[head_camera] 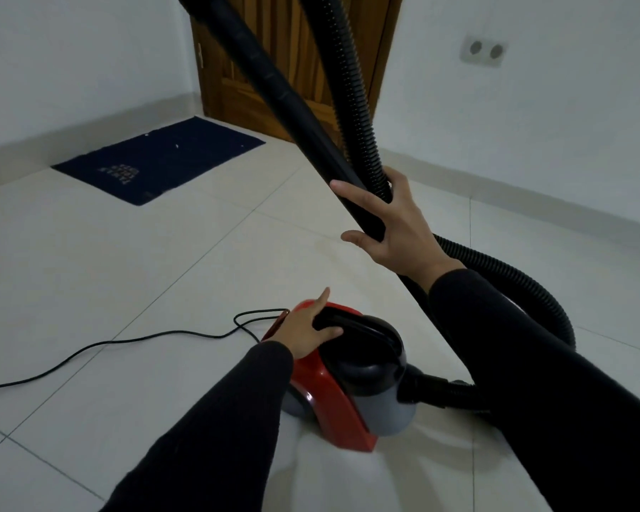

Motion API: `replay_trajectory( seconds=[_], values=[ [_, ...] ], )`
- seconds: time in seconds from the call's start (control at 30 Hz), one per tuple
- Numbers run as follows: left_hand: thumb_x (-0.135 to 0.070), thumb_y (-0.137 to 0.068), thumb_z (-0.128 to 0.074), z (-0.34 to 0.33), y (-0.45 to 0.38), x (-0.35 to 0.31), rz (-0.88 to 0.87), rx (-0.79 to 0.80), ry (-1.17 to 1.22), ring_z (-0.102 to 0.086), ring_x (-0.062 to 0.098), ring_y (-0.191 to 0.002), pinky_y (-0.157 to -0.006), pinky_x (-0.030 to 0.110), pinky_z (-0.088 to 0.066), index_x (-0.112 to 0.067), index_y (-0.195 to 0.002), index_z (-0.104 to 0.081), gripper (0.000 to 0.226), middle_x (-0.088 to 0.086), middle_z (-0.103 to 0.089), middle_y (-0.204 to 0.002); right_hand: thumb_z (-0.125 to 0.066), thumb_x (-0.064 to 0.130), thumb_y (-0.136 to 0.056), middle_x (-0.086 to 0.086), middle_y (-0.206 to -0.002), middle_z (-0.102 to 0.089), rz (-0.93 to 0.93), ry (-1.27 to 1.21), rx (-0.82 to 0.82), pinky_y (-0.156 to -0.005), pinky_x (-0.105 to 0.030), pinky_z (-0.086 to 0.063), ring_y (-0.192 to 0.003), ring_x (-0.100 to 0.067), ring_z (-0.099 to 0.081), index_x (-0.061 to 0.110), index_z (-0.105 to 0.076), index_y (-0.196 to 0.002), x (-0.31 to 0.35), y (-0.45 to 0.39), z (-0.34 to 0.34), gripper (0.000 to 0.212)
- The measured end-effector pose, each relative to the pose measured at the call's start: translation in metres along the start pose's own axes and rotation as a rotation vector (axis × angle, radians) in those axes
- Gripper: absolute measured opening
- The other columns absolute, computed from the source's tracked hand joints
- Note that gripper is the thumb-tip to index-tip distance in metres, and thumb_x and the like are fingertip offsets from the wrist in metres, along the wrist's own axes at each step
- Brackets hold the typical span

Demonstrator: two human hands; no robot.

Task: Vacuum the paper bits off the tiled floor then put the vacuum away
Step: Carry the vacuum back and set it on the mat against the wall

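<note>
A red and grey canister vacuum (348, 404) sits on the white tiled floor (126, 275) at the bottom middle. My left hand (307, 328) rests on its black carry handle (363, 327), fingers curled around the grip. My right hand (392, 223) holds the black rigid wand (274, 83) together with the ribbed hose (355, 86); both rise steeply out of the top of the view. The hose (525, 286) loops around on the right and joins the vacuum's front. I see no paper bits on the tiles.
The black power cord (100, 343) trails from the vacuum's back across the floor to the left edge. A dark blue mat (156, 160) with a few white specks lies by a wooden door (300, 68). A double wall socket (483, 51) is on the right wall.
</note>
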State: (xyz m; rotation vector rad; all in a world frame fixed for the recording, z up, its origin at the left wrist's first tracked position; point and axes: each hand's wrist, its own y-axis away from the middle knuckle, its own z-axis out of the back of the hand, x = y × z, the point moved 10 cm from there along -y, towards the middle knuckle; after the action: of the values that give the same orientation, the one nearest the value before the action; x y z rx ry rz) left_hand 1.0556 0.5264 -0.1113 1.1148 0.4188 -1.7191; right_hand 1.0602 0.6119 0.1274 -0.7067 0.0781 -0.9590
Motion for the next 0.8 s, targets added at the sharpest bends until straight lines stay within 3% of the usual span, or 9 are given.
replay_trajectory(
  seconds=[0.17,0.27,0.4,0.6,0.8],
  values=[
    [-0.04,-0.089,-0.06,0.002,-0.002,0.019,0.071,-0.052,-0.143,-0.03,0.022,-0.14,-0.116,0.031,-0.019,-0.013,-0.148,-0.026,0.074,0.007,-0.033,-0.152,-0.076,0.024,-0.079,-0.019,-0.139,-0.033,-0.007,-0.004,-0.007,-0.099,-0.042,-0.046,-0.121,-0.036,-0.045,0.042,-0.039,-0.136,0.002,0.0,-0.004,0.07],
    [-0.052,-0.077,-0.068,-0.001,-0.003,0.03,0.128,-0.065,-0.215,-0.033,0.027,-0.136,-0.113,0.037,-0.027,-0.008,-0.143,-0.035,0.085,0.011,-0.038,-0.148,-0.076,0.024,-0.079,-0.018,-0.139,-0.033,-0.006,0.0,-0.007,-0.099,-0.044,-0.047,-0.12,-0.035,-0.045,0.043,-0.039,-0.136,0.002,-0.001,-0.006,0.07],
    [-0.072,-0.059,-0.067,0.011,-0.003,0.045,0.204,-0.133,-0.24,-0.046,0.03,-0.12,-0.1,0.041,-0.041,-0.008,-0.124,-0.05,0.093,0.012,-0.053,-0.126,-0.076,0.023,-0.08,-0.018,-0.14,-0.032,-0.013,0.002,0.0,-0.1,-0.047,-0.047,-0.121,-0.035,-0.045,0.045,-0.037,-0.136,0.003,-0.003,-0.011,0.072],
    [-0.058,-0.067,-0.074,0.014,-0.001,0.044,0.194,-0.155,-0.232,-0.041,0.026,-0.127,-0.103,0.032,-0.035,-0.004,-0.136,-0.043,0.093,0.013,-0.044,-0.136,-0.076,0.023,-0.08,-0.019,-0.141,-0.032,-0.014,0.009,0.003,-0.1,-0.049,-0.047,-0.121,-0.036,-0.045,0.045,-0.037,-0.136,0.005,-0.004,-0.017,0.071],
    [-0.062,-0.069,-0.07,0.014,0.004,0.045,0.162,-0.17,-0.245,-0.04,0.023,-0.128,-0.104,0.032,-0.033,-0.01,-0.139,-0.042,0.091,0.008,-0.042,-0.138,-0.075,0.023,-0.08,-0.019,-0.141,-0.032,-0.017,0.012,0.004,-0.099,-0.051,-0.047,-0.12,-0.037,-0.045,0.042,-0.04,-0.137,0.004,-0.004,-0.02,0.07]
  ],
)
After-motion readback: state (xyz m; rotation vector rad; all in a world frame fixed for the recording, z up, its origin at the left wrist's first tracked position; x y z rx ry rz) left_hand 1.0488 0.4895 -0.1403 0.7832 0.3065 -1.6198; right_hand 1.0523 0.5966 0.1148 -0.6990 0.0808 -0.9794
